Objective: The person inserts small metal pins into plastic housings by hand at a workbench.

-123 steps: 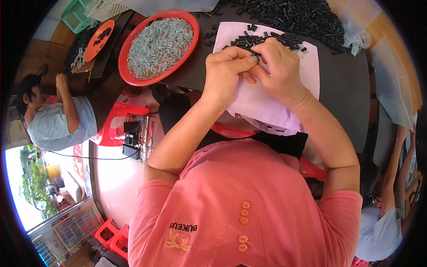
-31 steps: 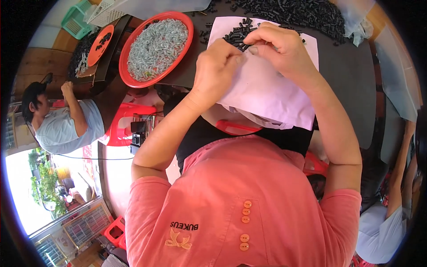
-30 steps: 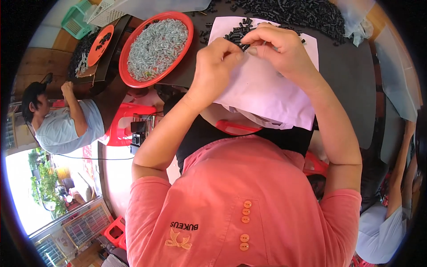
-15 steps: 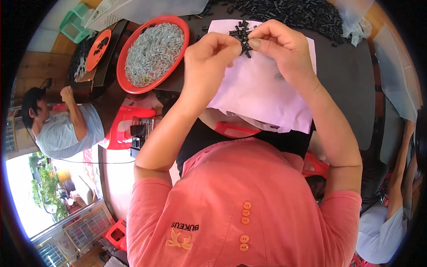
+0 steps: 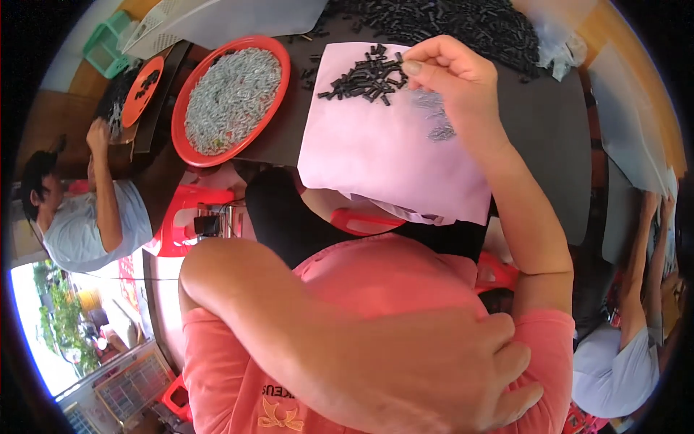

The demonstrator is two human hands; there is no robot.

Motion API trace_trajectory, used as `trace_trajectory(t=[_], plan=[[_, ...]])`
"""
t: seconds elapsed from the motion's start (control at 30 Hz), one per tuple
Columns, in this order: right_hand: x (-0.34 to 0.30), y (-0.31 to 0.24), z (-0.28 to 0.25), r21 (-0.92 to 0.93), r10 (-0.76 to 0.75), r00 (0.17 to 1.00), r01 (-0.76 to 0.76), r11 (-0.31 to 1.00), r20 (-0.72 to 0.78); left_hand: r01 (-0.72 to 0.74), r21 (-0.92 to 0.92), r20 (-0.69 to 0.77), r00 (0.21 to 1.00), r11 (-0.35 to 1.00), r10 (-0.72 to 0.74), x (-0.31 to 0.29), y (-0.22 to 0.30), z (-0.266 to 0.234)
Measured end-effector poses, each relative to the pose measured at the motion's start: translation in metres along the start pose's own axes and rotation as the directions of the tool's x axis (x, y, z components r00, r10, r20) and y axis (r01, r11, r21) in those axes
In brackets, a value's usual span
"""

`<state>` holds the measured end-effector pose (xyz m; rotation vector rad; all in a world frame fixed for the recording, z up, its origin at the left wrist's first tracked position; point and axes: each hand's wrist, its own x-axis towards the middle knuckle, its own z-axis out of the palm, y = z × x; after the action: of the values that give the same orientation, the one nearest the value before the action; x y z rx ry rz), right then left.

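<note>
pale pink cloth [image 5: 390, 152] overhangs the near edge of the dark tabletop [image 5: 542, 137], bare rightward; small black tubes [image 5: 365, 81] lie on it, round red basin [image 5: 284, 69] left, black heap [image 5: 448, 27] beyond. right hand [image 5: 459, 76]: thumb meets forefinger, whether pinching a tube i cannot tell; blurred left hand [image 5: 441, 362], fingers loosely spread, crosses the chest.

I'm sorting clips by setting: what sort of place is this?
Probably a small, informal workroom: loose black parts on a pink cloth, a bigger heap of them behind, and a red basin full of pale pieces.
</note>
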<state>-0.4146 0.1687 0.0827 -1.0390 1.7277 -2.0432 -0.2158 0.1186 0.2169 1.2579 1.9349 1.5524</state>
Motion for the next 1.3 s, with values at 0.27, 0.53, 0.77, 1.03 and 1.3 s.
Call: trace_trajectory(t=[0.27, 0.53, 0.77, 1.03, 1.3], plan=[[0.015, -0.001, -0.023, -0.084, 0.007, 1.000, -0.006, 0.996, 0.002, 0.439, 0.768, -0.536, 0.839, 0.466, 0.093, -0.008, -0.096, -0.039], [0.010, 0.001, -0.021, -0.093, -0.048, 0.998, 0.050, 0.994, 0.029, 0.830, 0.530, -0.845, 0.534, 0.170, 0.027, -0.065, -0.184, -0.118], [0.009, 0.006, -0.013, -0.006, -0.043, 0.999, 0.043, 0.999, 0.021, 0.846, 0.423, -0.889, 0.456, 0.325, -0.029, -0.070, -0.181, -0.112], [0.007, 0.008, -0.006, -0.026, 0.033, 0.997, -0.031, 0.999, 0.070, 0.702, 0.350, -0.929, 0.346, 0.620, 0.133, -0.082, -0.188, -0.098], [0.001, 0.009, 0.000, -0.043, 0.112, 0.977, -0.106, 0.993, 0.179, 0.408, -0.076, -0.985, 0.108, 0.910, -0.131, -0.067, -0.156, -0.070]])
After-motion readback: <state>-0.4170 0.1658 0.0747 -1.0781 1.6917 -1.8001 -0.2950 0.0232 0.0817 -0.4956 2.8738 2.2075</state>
